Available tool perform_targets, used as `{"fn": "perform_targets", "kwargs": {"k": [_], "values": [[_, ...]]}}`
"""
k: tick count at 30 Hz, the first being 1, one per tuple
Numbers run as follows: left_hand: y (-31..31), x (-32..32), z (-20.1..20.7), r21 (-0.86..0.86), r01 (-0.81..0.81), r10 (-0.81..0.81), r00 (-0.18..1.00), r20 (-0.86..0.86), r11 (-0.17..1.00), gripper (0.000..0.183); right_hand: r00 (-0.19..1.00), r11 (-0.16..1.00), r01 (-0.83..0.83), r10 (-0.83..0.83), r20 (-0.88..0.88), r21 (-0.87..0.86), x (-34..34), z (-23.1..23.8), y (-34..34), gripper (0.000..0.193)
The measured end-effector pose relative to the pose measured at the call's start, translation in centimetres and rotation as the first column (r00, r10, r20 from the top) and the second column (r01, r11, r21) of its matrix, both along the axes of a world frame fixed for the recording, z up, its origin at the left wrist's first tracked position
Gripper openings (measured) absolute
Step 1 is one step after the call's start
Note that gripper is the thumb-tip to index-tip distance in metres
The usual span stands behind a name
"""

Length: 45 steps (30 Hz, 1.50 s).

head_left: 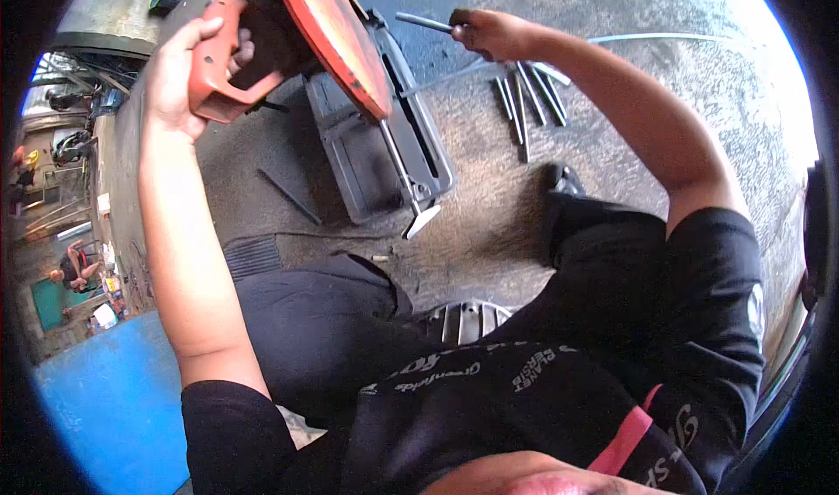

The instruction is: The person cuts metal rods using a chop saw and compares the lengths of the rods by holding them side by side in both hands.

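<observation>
My left hand (177, 80) is wrapped around the orange handle (217, 58) of a cut-off saw. The saw's orange blade guard (336, 45) is raised at an angle over its dark grey base (354, 167). A threaded clamp screw with a pale T-shaped handle (423, 221) sticks out of the near end. Off to the right of the saw, my right hand (494, 35) grips a short metal rod (423, 21) that points left. Behind that hand, a long thin metal rod (651, 36) runs from the saw toward the right.
Several short metal rods (523, 106) lie on the stained concrete floor below my right hand. A dark bar (288, 196) lies left of the base. A blue surface (114, 399) fills the lower left. Another person (80, 268) is in the cluttered area at far left.
</observation>
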<state>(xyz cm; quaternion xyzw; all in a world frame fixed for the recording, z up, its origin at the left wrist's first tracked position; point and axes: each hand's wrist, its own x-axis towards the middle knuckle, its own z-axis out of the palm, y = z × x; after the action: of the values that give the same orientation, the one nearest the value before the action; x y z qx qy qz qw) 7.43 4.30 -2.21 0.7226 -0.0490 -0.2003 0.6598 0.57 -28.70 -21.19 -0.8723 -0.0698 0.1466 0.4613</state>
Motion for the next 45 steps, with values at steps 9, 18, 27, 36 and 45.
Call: {"fn": "perform_targets", "kwargs": {"k": [9, 18, 27, 36, 45], "values": [[0.5, -0.1, 0.4, 0.075, -0.024, 0.020, 0.998, 0.055, 0.997, 0.040, 0.987, 0.660, 0.144, -0.145, -0.063, 0.737, -1.2, 5.6, 4.0, 0.024], [-0.6, -1.2, 0.9, 0.093, -0.076, 0.059, 0.983, 0.172, 0.993, 0.050, 0.991, 0.342, 0.110, 0.037, -0.130, 0.933, -2.8, 9.2, 7.7, 0.020], [-1.9, -1.9, 1.9, 0.304, -0.468, -0.119, 0.383, 0.916, 0.830, 0.043, 0.985, 0.262, 0.100, 0.108, -0.132, 0.960, -3.6, 12.7, 10.0, 0.024], [-4.1, -7.6, 5.5, -0.067, 0.495, -0.411, 0.782, 0.469, 0.866, 0.026, 0.985, 0.205, -0.079, 0.167, 0.044, 0.976, -4.3, 16.5, 12.4, 0.026], [-2.4, -11.0, 8.1, -0.156, 0.180, -0.045, 0.783, 0.621, 0.971, 0.019, 0.987, 0.382, -0.107, 0.155, 0.051, 0.918, -6.6, 21.4, 16.0, 0.034]]}}
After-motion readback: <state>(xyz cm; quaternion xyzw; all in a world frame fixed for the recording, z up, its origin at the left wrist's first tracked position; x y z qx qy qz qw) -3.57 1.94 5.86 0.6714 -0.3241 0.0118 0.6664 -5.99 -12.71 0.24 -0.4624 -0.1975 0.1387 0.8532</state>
